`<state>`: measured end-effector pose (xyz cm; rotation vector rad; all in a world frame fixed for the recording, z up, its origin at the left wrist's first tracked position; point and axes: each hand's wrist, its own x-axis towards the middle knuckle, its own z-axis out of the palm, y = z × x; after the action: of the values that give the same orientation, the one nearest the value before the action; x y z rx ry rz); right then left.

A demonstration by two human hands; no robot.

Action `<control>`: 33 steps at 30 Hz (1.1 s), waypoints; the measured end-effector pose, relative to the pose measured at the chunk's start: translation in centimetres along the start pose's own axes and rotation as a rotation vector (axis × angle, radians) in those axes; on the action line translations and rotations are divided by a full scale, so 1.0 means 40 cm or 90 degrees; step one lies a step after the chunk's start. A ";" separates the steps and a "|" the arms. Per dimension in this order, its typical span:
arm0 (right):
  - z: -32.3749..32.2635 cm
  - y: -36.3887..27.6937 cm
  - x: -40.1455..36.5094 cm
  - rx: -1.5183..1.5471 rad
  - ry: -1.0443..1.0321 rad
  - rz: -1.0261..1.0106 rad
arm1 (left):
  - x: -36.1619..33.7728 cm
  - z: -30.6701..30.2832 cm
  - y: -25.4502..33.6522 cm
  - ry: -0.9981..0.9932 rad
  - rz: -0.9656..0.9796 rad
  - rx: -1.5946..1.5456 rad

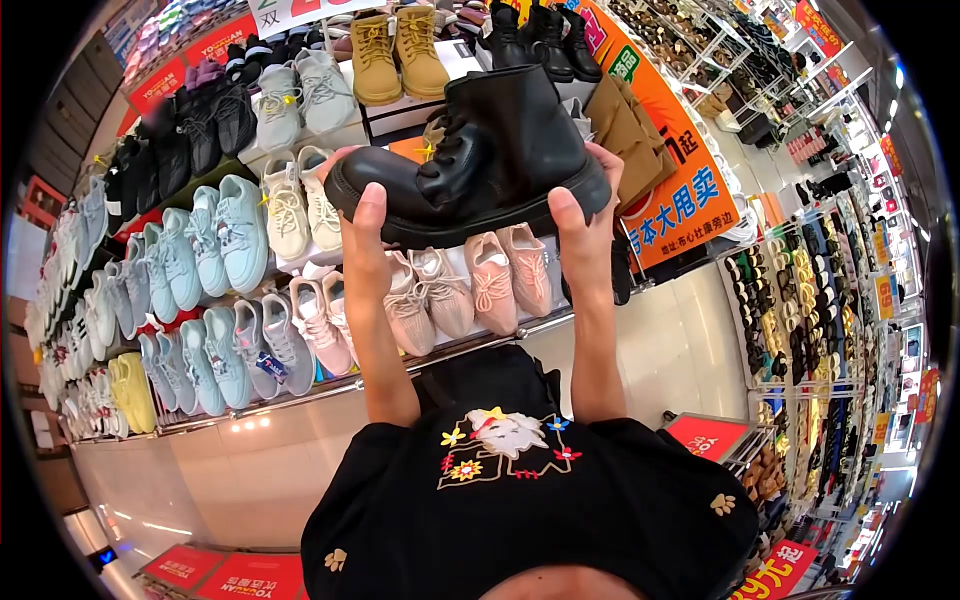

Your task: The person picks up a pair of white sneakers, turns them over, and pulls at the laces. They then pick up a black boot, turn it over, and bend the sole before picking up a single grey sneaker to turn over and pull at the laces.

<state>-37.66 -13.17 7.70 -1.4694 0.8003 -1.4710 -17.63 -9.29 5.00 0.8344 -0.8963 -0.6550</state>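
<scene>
Your black shirt (560, 510), with its stitched animal and flowers, lies nearest the camera, and your forearms reach forward past it. Your left hand (368, 245) grasps the toe end of the black boot (520, 130), thumb pressed against the near side and fingers wrapped behind; your right hand (585, 240) grasps the heel end in the same way. Neither hand is released, and the boot hangs in the air between them, shaft up, laces in view, sole edge turned toward you. The step in hand looks like a two-handed hold that presents the boot's side to your eyes. From this pose, turning or lowering it would call for both hands moving together, since the tall shaft could tip the boot if one end were let go. Just on your side of its sole sit pink shoes (492, 285), with a metal rail (440, 355) nearer you. Left of its toe are cream sneakers (285, 215), and farther left, light blue shoes (242, 235). Beyond it stand tan boots (422, 55) and dark ankle boots (545, 45). Right of its heel you have a brown paper bag (628, 150), then an orange sign (690, 215).
</scene>
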 end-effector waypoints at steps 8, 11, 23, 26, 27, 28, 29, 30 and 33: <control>0.074 0.092 -0.048 0.156 0.208 -0.038 | -0.023 0.114 0.012 0.277 0.000 -0.254; 0.069 0.114 -0.059 0.196 0.101 0.028 | -0.006 0.093 0.024 0.359 0.075 -0.271; 0.069 0.101 -0.070 0.022 -0.241 -0.067 | 0.016 -0.021 0.072 0.215 0.306 -0.464; 0.062 0.119 -0.041 -0.032 -0.149 -0.109 | 0.012 -0.034 0.066 0.180 0.175 -0.337; 0.057 0.127 -0.033 -0.033 -0.150 -0.108 | 0.005 -0.052 0.054 0.151 0.139 -0.284; 0.051 0.137 -0.025 0.002 -0.148 -0.146 | -0.002 -0.072 0.036 0.150 0.138 -0.287; 0.042 0.145 -0.015 0.037 -0.145 -0.186 | -0.008 -0.093 0.014 0.138 0.074 -0.260; 0.030 0.143 -0.006 0.012 -0.150 -0.196 | -0.010 -0.095 0.012 0.126 0.008 -0.231; 0.017 0.133 -0.003 0.027 -0.152 -0.184 | -0.019 -0.082 0.012 0.144 -0.026 -0.252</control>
<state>-36.26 -15.13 2.91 -1.7436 0.4220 -1.4727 -15.08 -7.32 3.89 0.5575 -0.5215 -0.7286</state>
